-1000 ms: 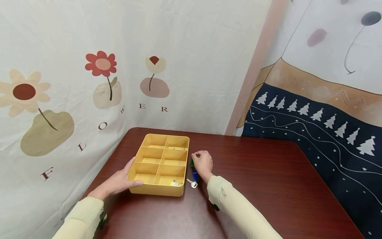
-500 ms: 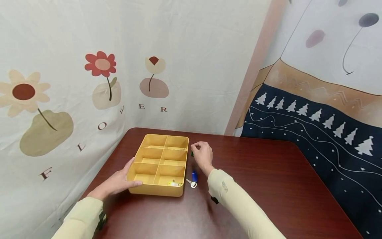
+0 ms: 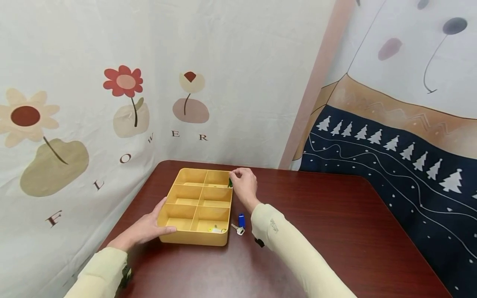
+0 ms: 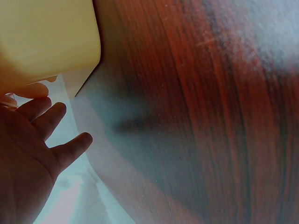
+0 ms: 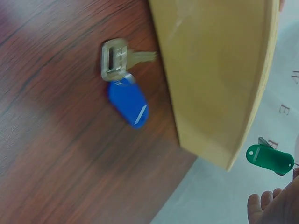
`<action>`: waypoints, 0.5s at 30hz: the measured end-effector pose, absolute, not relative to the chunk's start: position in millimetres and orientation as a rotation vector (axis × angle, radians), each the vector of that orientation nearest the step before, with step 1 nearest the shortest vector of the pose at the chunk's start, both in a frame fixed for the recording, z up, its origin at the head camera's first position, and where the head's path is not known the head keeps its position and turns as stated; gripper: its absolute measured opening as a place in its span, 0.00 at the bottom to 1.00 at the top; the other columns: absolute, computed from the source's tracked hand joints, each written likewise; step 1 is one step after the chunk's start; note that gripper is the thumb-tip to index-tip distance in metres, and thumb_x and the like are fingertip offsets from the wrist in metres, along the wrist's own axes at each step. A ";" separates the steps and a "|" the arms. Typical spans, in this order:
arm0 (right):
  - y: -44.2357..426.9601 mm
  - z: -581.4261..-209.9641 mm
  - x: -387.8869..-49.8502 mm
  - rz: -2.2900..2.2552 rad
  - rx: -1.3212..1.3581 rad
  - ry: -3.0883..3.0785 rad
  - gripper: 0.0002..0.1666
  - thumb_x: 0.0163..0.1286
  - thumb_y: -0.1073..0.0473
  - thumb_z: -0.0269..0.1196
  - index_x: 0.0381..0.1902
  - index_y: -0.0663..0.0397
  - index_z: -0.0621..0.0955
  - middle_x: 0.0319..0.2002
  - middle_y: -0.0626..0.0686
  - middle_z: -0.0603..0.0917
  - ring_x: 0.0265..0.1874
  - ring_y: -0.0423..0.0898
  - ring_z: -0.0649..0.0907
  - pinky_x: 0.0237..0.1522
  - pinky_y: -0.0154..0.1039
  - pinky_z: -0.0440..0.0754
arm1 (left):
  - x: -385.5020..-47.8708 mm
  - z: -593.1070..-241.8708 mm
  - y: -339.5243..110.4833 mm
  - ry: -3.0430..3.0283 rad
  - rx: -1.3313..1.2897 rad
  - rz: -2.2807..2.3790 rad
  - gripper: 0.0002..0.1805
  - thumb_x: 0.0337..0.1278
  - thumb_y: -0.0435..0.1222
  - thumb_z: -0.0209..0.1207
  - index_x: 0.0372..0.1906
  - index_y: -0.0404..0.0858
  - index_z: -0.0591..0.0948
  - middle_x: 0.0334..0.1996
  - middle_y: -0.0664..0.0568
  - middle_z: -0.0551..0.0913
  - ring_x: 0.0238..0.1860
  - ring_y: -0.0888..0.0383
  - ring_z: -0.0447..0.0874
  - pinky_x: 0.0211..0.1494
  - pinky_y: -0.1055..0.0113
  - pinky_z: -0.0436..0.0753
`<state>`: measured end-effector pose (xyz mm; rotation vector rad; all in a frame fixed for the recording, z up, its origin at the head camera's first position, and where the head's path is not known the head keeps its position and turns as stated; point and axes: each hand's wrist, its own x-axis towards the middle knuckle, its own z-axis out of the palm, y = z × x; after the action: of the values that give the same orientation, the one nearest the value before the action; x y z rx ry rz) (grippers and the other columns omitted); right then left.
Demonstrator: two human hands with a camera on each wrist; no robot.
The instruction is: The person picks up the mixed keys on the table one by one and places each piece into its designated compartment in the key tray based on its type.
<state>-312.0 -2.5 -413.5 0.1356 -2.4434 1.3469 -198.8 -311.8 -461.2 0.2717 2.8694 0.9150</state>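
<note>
A yellow six-compartment organizer box (image 3: 193, 237) stands on the table. At its near left corner my left hand (image 3: 145, 228) rests against it, thumb along the front rim; in the left wrist view the fingers are spread and fairly straight. My right hand (image 3: 246, 185) pinches a key ring with a green key tag (image 5: 270, 159), which dangles at the right rim of the far right compartment. The key on it is mostly hidden behind the tag. A key (image 5: 114, 60) with a blue tag (image 5: 128, 103) lies on the table beside the box's right wall.
In the near right compartment lies a small yellow and white tag (image 3: 216, 230). Something tiny shows in the far right compartment, too small to identify. The dark red wooden table (image 3: 316, 231) extends right of the box. Printed cloth (image 3: 242, 82) hangs behind it.
My right hand has lifted the green-tagged key from the table beside the blue-tagged one. It has moved away from me, then left to the box's far right rim. The left hand stays put.
</note>
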 end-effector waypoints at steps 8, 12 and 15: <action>-30.2 -400.2 -307.7 1.353 0.215 -2.470 0.10 0.68 0.51 0.65 0.34 0.47 0.90 0.45 0.45 0.84 0.47 0.46 0.81 0.49 0.43 0.78 | -199.7 -460.6 -313.2 2.895 0.295 0.902 0.64 0.50 0.57 0.69 0.78 0.34 0.41 0.54 0.21 0.75 0.57 0.31 0.75 0.59 0.37 0.71; -44.6 -400.6 -303.6 1.361 0.254 -2.486 0.09 0.67 0.52 0.65 0.32 0.45 0.90 0.44 0.45 0.85 0.48 0.45 0.82 0.50 0.42 0.78 | -200.0 -461.9 -313.1 2.893 0.294 0.913 0.64 0.50 0.57 0.69 0.78 0.33 0.42 0.56 0.21 0.74 0.57 0.31 0.75 0.59 0.37 0.71; -54.5 -402.1 -298.6 1.401 0.278 -2.508 0.10 0.68 0.51 0.65 0.31 0.45 0.90 0.44 0.44 0.85 0.49 0.44 0.81 0.52 0.43 0.77 | -200.5 -462.7 -312.2 2.888 0.293 0.925 0.64 0.50 0.57 0.70 0.78 0.33 0.42 0.56 0.21 0.74 0.57 0.31 0.75 0.59 0.37 0.71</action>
<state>-298.6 -54.5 -402.1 0.2776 -2.5084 1.4010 -200.5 -312.2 -462.7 0.2931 2.8880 0.9248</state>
